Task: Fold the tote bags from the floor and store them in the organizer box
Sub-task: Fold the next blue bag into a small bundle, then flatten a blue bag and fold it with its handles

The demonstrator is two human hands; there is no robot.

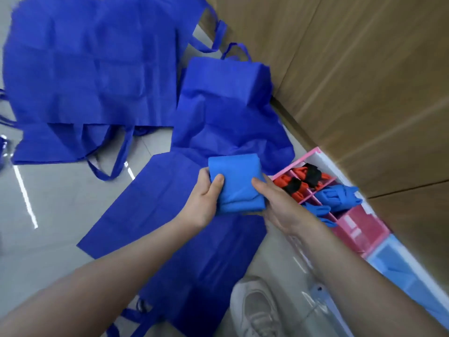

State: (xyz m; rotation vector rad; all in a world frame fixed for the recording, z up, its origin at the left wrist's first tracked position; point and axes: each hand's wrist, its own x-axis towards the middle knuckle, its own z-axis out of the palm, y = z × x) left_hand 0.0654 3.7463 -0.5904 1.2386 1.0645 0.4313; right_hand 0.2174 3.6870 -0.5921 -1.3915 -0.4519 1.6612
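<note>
A folded blue tote bag (235, 181), a small square packet, is held above the floor between both hands. My left hand (205, 203) grips its left edge with the thumb on top. My right hand (277, 203) holds its right edge, thumb across the fabric. Several unfolded dark blue tote bags lie on the floor: a large one (90, 76) at the top left, a crumpled one (226, 110) in the middle, one (194, 239) beneath my forearms. The pink organizer box (313, 154) stands at the right, holding folded orange-and-black bags (301, 178) and folded blue bags (335, 195).
A wooden panel wall (364, 69) runs along the right behind the box. A pink compartment (359, 227) and a light blue one (398, 268) lie nearer to me. My white shoe (255, 310) stands on the grey tiled floor (48, 203) at the bottom.
</note>
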